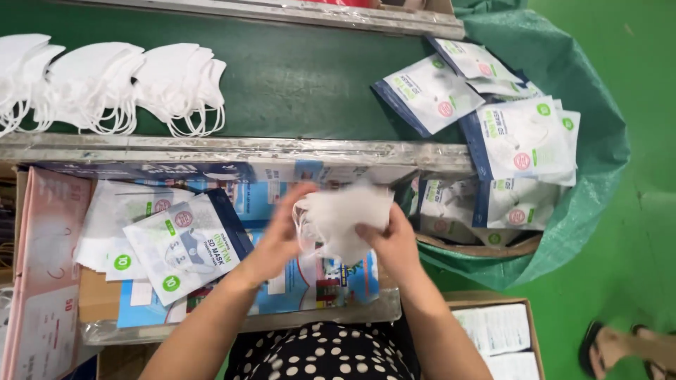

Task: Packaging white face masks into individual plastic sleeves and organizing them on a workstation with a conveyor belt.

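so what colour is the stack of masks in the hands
White, seen in the head view: the stack of masks held between left hand and right hand.

Head cam, looks steeply down, close over bench [211, 149]

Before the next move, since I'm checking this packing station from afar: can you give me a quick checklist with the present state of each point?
1. Both hands on the masks: ok. Left hand and right hand grip the stack of white masks.
2. Stack squared up: cannot tell, blurred.
3. Empty pouches within reach: ok, pouches lie beside the left hand.
4. More masks on the belt: ok, row of masks.
5. Filled packs landing in the green bag: ok.
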